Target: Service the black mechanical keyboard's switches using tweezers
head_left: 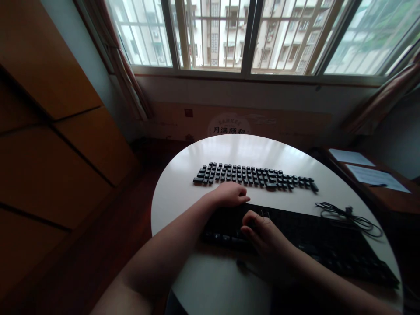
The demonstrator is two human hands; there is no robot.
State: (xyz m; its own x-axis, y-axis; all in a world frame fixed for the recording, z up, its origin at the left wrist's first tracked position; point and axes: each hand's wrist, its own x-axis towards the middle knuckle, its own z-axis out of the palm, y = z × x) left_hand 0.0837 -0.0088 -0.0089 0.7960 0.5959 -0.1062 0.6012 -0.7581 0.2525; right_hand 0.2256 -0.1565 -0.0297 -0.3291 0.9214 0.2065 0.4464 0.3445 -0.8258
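Note:
Rows of loose black keycaps (249, 176) lie on the white round table (183, 162). Nearer to me is a black keyboard (302, 223), set at a slant, with keys still along its near edge. My left hand (229, 194) is between the keycap rows and the keyboard's far edge, its fingers curled; whether something is in them is hidden. Over the keyboard, my right hand (260, 229) is closed around what looks like a wire keycap puller (265, 214), its thin wire loops sticking up above the fingers.
A coiled black cable (351, 216) sits at the table's right. Some small dark item (242, 264) lies near the front. Papers (377, 177) and a pen rest on a brown surface to the right. Wooden cabinets (49, 166) stand left; a barred window (213, 39) is ahead.

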